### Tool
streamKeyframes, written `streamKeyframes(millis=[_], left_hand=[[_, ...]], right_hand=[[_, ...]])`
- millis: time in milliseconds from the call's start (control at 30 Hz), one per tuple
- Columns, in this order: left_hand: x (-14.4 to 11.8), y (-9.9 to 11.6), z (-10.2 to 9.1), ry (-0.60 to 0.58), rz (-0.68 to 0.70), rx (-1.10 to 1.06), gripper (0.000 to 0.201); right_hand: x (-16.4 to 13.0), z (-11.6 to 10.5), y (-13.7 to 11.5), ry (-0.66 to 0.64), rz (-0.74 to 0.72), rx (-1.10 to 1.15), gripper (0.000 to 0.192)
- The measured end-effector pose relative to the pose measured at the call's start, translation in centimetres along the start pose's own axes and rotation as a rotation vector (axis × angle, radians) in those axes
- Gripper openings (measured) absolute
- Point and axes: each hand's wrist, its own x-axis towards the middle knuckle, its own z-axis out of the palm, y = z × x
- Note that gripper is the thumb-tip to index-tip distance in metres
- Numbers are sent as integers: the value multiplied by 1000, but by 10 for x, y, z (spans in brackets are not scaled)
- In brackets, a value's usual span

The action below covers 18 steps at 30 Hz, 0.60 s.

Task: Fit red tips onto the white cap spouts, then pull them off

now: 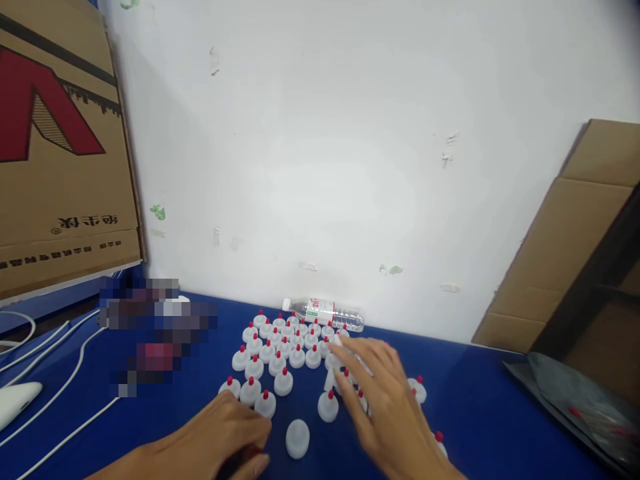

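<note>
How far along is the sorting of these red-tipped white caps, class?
Looks done: many caps stand upright in rows on the blue table in front of the lying water bottle. In hand: the right hand lies spread over loose caps, and the left hand rests beside three upright caps. Left: one cap without a visible red tip and scattered ones by the right hand.
</note>
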Motion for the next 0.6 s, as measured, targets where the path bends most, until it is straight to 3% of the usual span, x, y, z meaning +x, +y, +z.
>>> streamKeyframes(millis=[67, 233, 467, 533, 600], left_hand=[[2, 8, 0, -62, 10, 104, 6], [11, 16, 0, -228, 21, 230, 9], [13, 12, -4, -271, 21, 307, 6], [13, 10, -3, -268, 31, 304, 6], [12, 9, -1, -255, 39, 303, 6]], right_hand=[[-1, 8, -14, -85, -49, 34, 41], [-6, 21, -23, -170, -80, 3, 40], [-5, 11, -9, -121, 121, 22, 15], [-8, 14, -8, -158, 140, 0, 3], [-11, 19, -8, -197, 110, -15, 7]])
